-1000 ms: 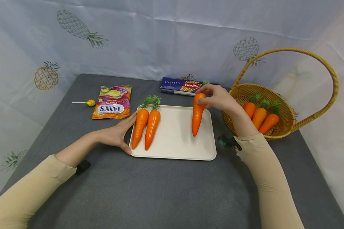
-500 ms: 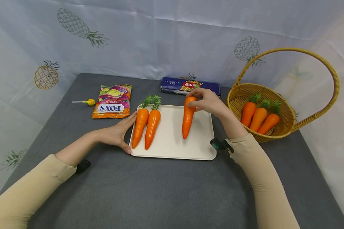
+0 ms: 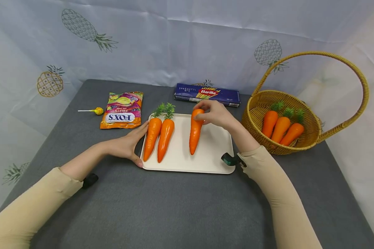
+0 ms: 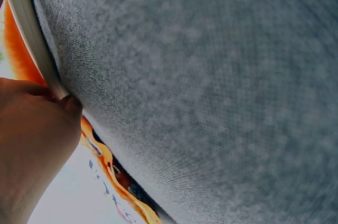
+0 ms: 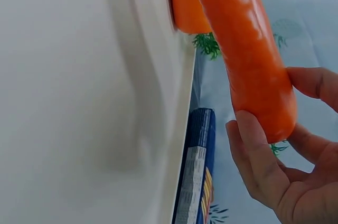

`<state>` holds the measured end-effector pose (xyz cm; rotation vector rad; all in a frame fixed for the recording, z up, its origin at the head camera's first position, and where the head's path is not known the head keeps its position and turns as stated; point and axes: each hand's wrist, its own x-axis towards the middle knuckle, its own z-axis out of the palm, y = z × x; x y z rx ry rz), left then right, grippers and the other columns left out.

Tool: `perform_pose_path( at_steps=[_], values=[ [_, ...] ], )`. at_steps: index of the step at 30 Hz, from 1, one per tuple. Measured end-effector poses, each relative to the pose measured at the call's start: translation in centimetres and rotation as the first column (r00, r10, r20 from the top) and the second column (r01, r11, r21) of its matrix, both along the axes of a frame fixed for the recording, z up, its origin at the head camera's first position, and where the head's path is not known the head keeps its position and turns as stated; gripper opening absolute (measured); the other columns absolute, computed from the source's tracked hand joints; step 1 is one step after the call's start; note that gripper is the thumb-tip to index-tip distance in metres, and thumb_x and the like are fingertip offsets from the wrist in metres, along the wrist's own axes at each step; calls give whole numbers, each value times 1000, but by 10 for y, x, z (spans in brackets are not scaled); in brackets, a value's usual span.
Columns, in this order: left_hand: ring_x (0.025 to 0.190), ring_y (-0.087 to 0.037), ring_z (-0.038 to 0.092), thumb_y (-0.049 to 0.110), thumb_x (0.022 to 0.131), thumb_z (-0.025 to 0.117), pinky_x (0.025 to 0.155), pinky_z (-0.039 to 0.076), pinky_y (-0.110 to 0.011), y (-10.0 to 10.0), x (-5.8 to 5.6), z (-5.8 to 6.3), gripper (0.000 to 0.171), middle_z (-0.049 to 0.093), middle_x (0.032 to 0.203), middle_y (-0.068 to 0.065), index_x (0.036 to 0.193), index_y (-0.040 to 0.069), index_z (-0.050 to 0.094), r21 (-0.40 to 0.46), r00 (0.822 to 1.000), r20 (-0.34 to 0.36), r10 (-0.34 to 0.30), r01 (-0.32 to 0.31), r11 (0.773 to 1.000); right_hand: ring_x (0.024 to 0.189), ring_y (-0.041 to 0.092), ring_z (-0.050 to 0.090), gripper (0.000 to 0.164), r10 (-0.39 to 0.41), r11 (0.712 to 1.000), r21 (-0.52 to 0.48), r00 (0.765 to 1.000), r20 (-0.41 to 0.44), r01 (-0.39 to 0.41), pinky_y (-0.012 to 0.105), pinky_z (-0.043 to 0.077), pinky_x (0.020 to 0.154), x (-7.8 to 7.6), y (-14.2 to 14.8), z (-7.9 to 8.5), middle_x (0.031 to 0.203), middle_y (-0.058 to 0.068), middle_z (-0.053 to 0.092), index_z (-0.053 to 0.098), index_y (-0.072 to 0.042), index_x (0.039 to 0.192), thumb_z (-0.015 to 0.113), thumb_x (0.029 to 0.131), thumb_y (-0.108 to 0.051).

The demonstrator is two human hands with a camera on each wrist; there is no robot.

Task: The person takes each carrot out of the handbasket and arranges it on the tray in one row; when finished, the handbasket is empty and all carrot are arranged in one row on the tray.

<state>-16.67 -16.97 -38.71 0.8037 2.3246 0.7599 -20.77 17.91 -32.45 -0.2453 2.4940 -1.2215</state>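
Note:
My right hand (image 3: 214, 113) pinches an orange carrot (image 3: 195, 133) near its thick top, its tip pointing down above the cream tray (image 3: 210, 152). The right wrist view shows the thumb and fingers on the held carrot (image 5: 253, 49), with a shadow on the tray below. Two carrots with green leafy tops, one carrot (image 3: 152, 140) at the left rim and another carrot (image 3: 166, 141) beside it, lie side by side on the tray. My left hand (image 3: 126, 145) touches the tray's left edge, thumb at the near corner and fingers stretched along the side.
A wicker basket (image 3: 252, 121) with a tall handle stands at the right, with three carrots (image 3: 280, 128) inside. Behind the tray lies a blue spaghetti box (image 3: 187, 92). A candy bag (image 3: 121, 110) and a yellow lollipop (image 3: 98, 111) lie at the back left.
My right hand has carried the carrot leftward over the tray, from its right side to near the middle, and slightly toward me. The left hand has stayed at the tray's edge.

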Motion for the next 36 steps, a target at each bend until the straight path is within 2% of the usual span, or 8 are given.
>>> perform_pose_path(
  at_steps=[26,36],
  values=[
    [154,-43,-9,45,62,91,119,5,-70,1,0,2,146,-20,166,-14,158,6,-12,6,1000,-2,1,-1,1000,94,23,65,39,68,998,6,997,37,-69,38,61,82,5,-33,-15,114,10,62,65,-16,123,73,86,-26],
    [154,-43,-9,46,62,91,119,5,-70,0,0,0,146,-20,166,-13,158,8,-13,-3,1000,-10,1,-1,1000,90,22,64,36,110,993,32,994,11,-111,34,61,76,5,-42,-24,110,10,63,66,-16,119,73,85,-27]
  ],
)
